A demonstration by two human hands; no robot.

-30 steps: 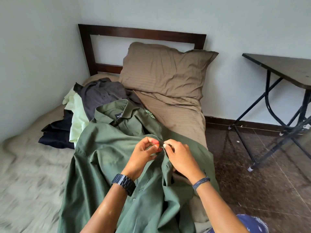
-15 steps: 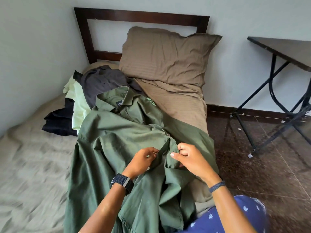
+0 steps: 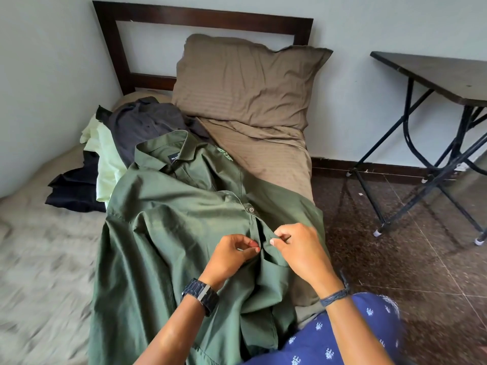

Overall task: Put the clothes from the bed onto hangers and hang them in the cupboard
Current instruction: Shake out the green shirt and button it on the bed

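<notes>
A green shirt (image 3: pixel 168 233) lies spread face up along the bed (image 3: pixel 39 259), collar toward the headboard. My left hand (image 3: pixel 232 255) pinches one edge of its front placket and my right hand (image 3: pixel 297 248) pinches the other edge, just below a fastened button. Behind the collar lies a pile of other clothes: a dark grey shirt (image 3: pixel 145 127), a pale yellow-green garment (image 3: pixel 105 154) and a black garment (image 3: pixel 73 191). No hanger or cupboard is in view.
A brown pillow (image 3: pixel 245 80) leans against the dark wooden headboard (image 3: pixel 200 19). A dark folding table (image 3: pixel 437 75) on black metal legs stands to the right on the dark tiled floor (image 3: pixel 395 246). My blue patterned trouser leg (image 3: pixel 342 338) is at the bottom.
Both hands have moved down the shirt's front from the chest area to a lower spot on the placket. The camera has tilted down and come closer.
</notes>
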